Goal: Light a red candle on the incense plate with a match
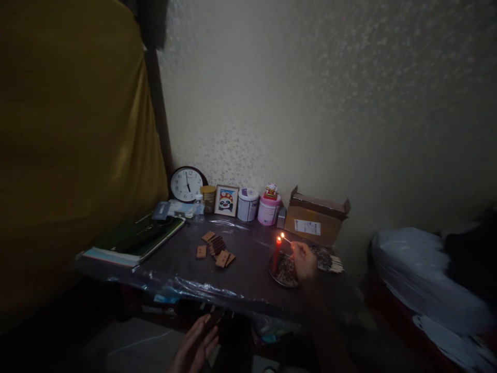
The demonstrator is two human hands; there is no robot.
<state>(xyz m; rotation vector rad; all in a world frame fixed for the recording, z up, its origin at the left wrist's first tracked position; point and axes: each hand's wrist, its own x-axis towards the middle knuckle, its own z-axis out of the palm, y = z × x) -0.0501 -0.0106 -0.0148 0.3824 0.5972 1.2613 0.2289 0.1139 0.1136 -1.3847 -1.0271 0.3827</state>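
Note:
My right hand [305, 260] pinches a thin burning match [286, 239], its flame close beside the wick of a red candle [276, 256]. The candle is lit and stands upright at the left side of a round metal dish [287, 284] holding small dark and pale bits. Behind my right hand lies a second dish [321, 255] of similar bits, with a bundle of pale sticks [336, 264] at its edge. My left hand [196, 344] is below the table's front edge, fingers stretched out and apart; I see nothing clearly held in it.
Several small brown tiles [222, 258] lie mid-table on a dark, plastic-covered top [248, 269]. Along the wall stand a clock [187, 184], framed panda picture [226, 201], two tins [247, 205] and a cardboard box [316, 217]. A large green book [143, 241] lies left.

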